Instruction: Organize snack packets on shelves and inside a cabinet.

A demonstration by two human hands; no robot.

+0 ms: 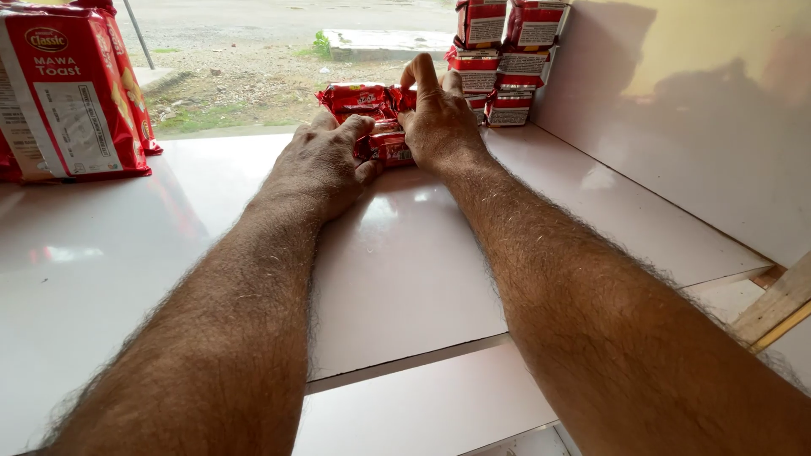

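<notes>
Both my arms reach across a glossy white counter toward its far edge. My left hand and my right hand close from either side on a small stack of red foil snack packets lying on the counter. The left fingers curl over the lower packets. My right fingers press on the stack's right end. Part of the stack is hidden behind my hands.
Large red toast packs stand at the far left. A pile of small red and white packs is stacked in the back right corner against a white side wall. Beyond the counter lies open gravel ground. A wooden strip shows at right.
</notes>
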